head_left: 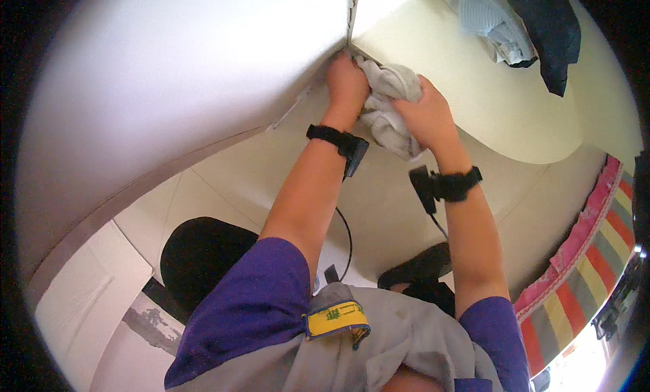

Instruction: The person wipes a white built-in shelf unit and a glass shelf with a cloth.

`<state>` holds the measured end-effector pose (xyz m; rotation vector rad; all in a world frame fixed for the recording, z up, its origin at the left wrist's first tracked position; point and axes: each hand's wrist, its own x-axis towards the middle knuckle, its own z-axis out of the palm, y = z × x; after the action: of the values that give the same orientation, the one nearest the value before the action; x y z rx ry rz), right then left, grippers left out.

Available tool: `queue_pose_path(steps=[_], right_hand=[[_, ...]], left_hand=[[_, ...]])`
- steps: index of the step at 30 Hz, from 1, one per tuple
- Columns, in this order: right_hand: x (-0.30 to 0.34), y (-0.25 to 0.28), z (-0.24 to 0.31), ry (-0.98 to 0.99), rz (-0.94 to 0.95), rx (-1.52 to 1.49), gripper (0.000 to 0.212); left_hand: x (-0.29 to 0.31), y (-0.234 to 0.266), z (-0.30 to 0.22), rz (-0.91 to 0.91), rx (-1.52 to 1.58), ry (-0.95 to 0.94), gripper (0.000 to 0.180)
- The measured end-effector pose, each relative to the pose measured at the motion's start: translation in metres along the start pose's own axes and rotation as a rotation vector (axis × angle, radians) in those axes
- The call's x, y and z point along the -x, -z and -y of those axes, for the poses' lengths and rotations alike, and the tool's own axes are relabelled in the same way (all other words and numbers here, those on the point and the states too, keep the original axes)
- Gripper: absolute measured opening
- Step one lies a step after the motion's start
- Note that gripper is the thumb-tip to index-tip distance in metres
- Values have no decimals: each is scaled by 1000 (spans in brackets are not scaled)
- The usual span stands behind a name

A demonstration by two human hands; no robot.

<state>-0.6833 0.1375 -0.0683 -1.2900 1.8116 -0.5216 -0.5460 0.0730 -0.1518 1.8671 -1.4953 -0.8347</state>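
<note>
A crumpled, greyish-white cloth [391,124] is bunched up low in the corner between two pale walls. My right hand [428,118] grips its right side, thumb on top. Against the corner, my left hand [347,84] is closed at the cloth's left edge. Its fingertips are partly hidden, but the cloth seems pinched in them. Each wrist wears a black strap with a small black device, the left strap [338,143] and the right strap [447,183], with a thin cable hanging from each.
White wall [189,60] rises on the left, with skirting along its foot. Tiled floor [230,168] lies below. Grey and black garments [494,26] hang at upper right. A striped fabric with pink trim [575,277] borders the right. My dark shoe [420,267] shows below.
</note>
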Motion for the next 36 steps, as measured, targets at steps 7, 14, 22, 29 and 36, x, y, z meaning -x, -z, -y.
queue_pose_path(steps=[7,14,22,29,36], right_hand=[[33,10,-32,-69,-26,-152,51],[13,9,4,-23,3,-37,49],[58,26,-11,-118,-77,150,52],[108,96,-31,-82,118,150,46],[115,95,-50,101,199,174,42]], left_hand=[[40,-15,-11,59,39,-68,12],[10,-1,-8,-1,59,36,11],[52,-35,-14,142,-115,-187,10],[129,-69,-33,883,524,-514,11],[116,-52,1,615,-358,-648,21]])
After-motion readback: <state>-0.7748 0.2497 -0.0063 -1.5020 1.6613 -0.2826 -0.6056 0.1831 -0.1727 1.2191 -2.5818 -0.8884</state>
